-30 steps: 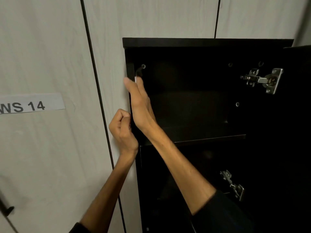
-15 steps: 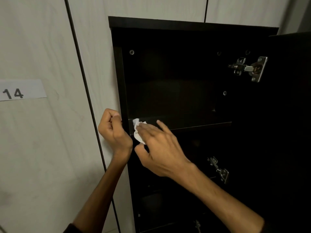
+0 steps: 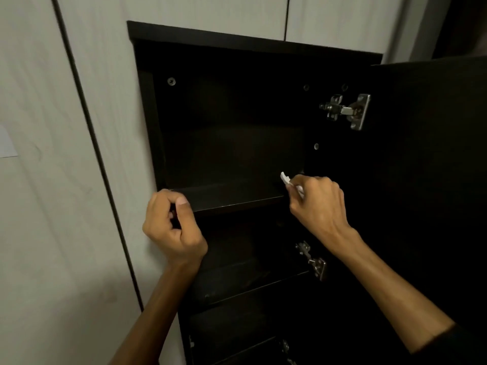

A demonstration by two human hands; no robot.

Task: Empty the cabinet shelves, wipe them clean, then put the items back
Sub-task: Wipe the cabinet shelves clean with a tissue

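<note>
On the far left is a pale wall panel [image 3: 66, 180]. Next comes the dark cabinet [image 3: 237, 40], and its door [image 3: 432, 154] hangs open on the right. The left hand [image 3: 171, 227] has its fingers curled round the cabinet's left front edge, right where the top shelf [image 3: 232, 196] meets it. Further right, the right hand [image 3: 319, 204] pinches a small white wipe [image 3: 286, 179] at the right end of that shelf. A shiny hinge [image 3: 347, 110] sits above it.
</note>
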